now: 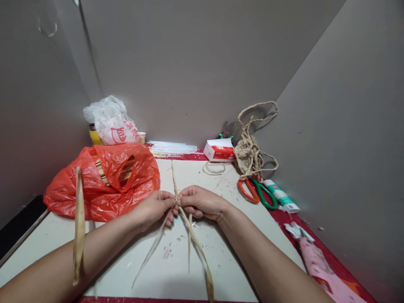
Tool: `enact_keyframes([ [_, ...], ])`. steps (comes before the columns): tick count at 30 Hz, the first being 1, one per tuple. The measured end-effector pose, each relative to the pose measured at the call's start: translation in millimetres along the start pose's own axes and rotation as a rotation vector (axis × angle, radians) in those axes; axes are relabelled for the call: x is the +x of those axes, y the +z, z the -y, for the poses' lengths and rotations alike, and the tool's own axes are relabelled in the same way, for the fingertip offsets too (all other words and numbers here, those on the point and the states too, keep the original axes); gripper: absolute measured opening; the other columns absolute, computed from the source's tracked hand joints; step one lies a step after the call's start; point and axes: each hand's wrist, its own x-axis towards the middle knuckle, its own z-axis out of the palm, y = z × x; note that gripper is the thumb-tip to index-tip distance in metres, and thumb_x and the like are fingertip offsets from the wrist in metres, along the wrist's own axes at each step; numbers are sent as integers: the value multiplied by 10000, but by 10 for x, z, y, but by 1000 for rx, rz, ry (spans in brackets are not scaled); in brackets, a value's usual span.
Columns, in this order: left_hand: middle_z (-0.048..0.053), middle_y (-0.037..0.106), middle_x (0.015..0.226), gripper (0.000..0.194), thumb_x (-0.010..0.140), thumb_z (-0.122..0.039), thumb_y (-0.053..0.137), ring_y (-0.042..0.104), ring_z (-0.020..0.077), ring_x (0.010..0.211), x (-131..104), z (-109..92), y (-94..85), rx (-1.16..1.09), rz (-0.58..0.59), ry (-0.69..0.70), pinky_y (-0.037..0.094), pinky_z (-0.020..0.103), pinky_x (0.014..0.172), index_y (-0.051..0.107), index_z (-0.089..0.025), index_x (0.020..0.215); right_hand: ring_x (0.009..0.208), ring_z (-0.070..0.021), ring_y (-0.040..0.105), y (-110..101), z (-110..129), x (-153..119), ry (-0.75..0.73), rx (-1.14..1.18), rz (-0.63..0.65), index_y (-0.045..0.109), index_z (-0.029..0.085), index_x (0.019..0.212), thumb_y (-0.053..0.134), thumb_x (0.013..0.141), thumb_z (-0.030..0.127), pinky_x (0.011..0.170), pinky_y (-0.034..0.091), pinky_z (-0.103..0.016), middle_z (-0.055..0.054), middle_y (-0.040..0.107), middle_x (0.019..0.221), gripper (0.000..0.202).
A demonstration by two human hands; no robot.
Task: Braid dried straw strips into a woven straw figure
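Observation:
My left hand and my right hand meet over the white board, fingertips pinched close together. Between them they grip a thin braid of pale dried plant strips, whose narrow finished length points away from me. From under my fingers several loose strips fan toward me, the widest strip curving down to the near edge. The exact crossing of the strips is partly hidden by my fingertips. Another flat dried strip lies across my left forearm.
A red plastic bag with cut strips inside sits at left, a white bag behind it. Along the back are clear sticks and a red-white box. At right are coiled rope, orange-and-green-handled scissors and a pink package.

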Motion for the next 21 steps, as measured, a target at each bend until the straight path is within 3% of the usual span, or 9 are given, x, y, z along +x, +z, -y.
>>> enact_keyframes([
  [4,-70,392,490,143,737,-275,512,247,34,368,2,29,-23,170,-39,59,190,187,387,531,-145,681,283,-5,281,-17,-17,-8,-21,-28,12,563,108,670,619,710,261,307,149,-143,78,437,397,168],
  [8,-30,474,572,181,752,-286,483,366,68,494,18,52,-68,419,-109,216,285,193,483,561,-136,687,291,-10,306,1,13,-40,-24,-115,8,550,111,663,610,730,299,307,151,-147,68,453,406,208],
  [11,-22,493,602,173,753,-275,449,418,92,562,24,64,-73,510,-128,248,322,201,533,535,-151,670,296,-15,332,21,38,-58,-16,-205,-9,525,125,645,597,744,325,305,168,-147,61,471,425,235],
  [16,-43,447,561,156,754,-277,410,375,84,495,59,96,-70,464,-123,174,277,200,473,498,-172,680,312,-23,353,52,64,-74,-20,-339,-53,491,146,640,565,763,311,312,213,-148,60,478,450,219],
  [21,-72,376,505,219,762,-368,452,281,56,416,50,88,-58,365,-105,107,199,188,417,447,-180,651,335,-34,382,110,101,-98,-50,-482,-102,464,156,607,506,738,177,340,284,-151,62,471,451,139],
])
